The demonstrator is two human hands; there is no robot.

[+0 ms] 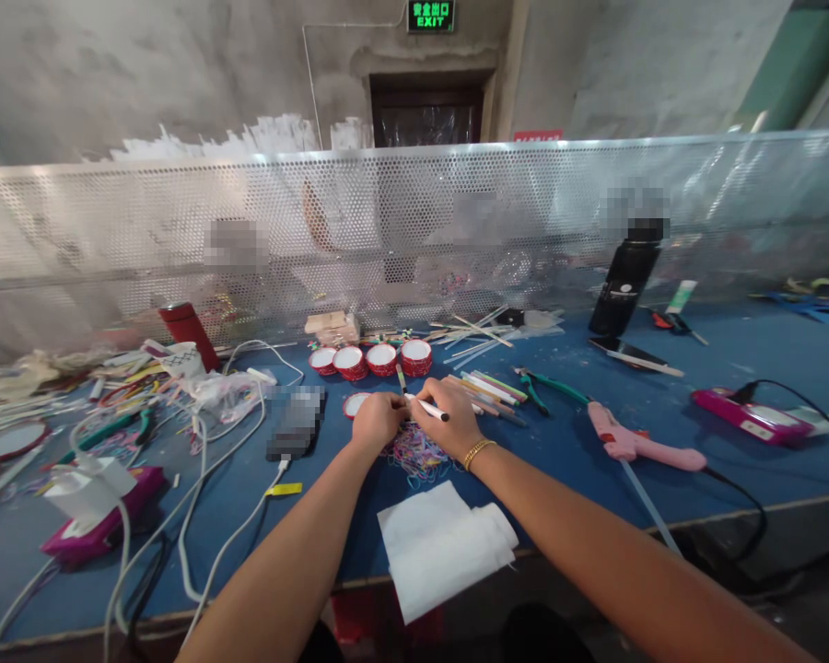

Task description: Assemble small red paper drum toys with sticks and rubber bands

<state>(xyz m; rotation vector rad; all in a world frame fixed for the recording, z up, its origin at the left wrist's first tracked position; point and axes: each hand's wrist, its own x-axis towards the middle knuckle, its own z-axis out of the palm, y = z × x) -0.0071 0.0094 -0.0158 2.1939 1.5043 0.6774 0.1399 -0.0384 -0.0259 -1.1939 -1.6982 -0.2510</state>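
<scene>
My right hand [450, 412] is closed around a white marker pen [425, 405] with a dark end. Close beside it, my left hand [379, 420] is pinched at the base of a thin stick [402, 378] with coloured bands, which points up and away from me. The pen's other end meets the left fingertips at that stick. Under both hands lies a heap of small coloured rubber bands [418, 453]. A small red-rimmed drum [356, 404] with a white top is partly hidden behind the left hand. Several like it, such as this drum [415, 356], stand in a row farther back.
White cloth [442, 543] lies at the front edge. Coloured sticks [490, 391], pliers [553, 385] and a pink glue gun [636, 444] sit to the right. Leftward are a phone [297, 424], white cables and a purple power strip [103, 525]. A perforated metal screen [387, 212] bounds the back.
</scene>
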